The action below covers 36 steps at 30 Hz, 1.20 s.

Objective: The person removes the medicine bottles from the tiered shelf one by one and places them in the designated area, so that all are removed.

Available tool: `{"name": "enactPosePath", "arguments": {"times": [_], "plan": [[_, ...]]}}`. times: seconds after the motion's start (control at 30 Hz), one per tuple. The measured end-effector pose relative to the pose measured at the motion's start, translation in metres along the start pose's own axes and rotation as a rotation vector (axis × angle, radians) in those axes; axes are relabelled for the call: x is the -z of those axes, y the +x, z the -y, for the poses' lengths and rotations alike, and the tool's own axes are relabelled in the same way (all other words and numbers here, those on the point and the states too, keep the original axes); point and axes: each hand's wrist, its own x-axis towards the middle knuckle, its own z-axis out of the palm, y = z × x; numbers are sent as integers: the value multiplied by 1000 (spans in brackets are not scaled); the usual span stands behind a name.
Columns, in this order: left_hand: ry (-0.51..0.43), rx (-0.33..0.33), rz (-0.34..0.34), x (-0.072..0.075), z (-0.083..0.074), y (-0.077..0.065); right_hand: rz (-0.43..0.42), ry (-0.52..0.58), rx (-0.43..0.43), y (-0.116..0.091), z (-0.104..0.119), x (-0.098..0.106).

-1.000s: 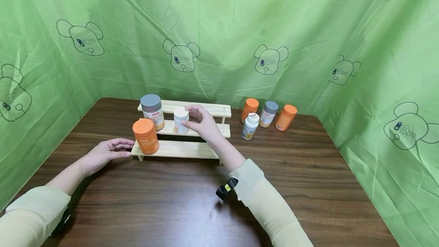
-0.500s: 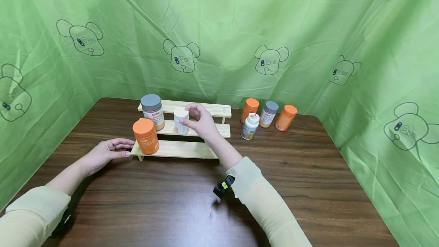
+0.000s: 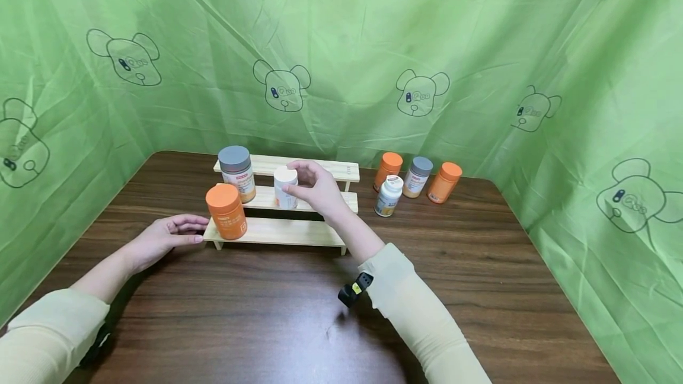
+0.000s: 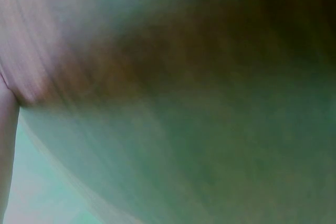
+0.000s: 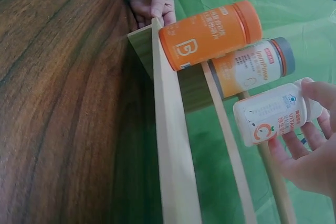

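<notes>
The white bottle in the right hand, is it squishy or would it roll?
The white bottle probably isn't squishy: its sides look undented though the right hand grips it. It's likely fairly light, being smaller than the orange jar. Laid on its side, it could well roll, because its body looks round.

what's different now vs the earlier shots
The right hand has shifted the white bottle slightly right, away from the rack's gray-lidded jar, without letting go. The left hand, wooden rack and the orange jar on its front shelf stayed put.
</notes>
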Motion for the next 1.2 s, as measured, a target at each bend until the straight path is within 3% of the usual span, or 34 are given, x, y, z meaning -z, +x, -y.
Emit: {"name": "enactPosePath", "arguments": {"times": [0.33,0.57,1.2], "plan": [[12,10,-2,0,-1,0,0,-77,20,-7,15,14],[-14,-9,4,-4,-4,-1,4,-89,53,-2,0,26],[12,11,-9,-2,-5,-1,42,-110,72,-25,33,68]]}}
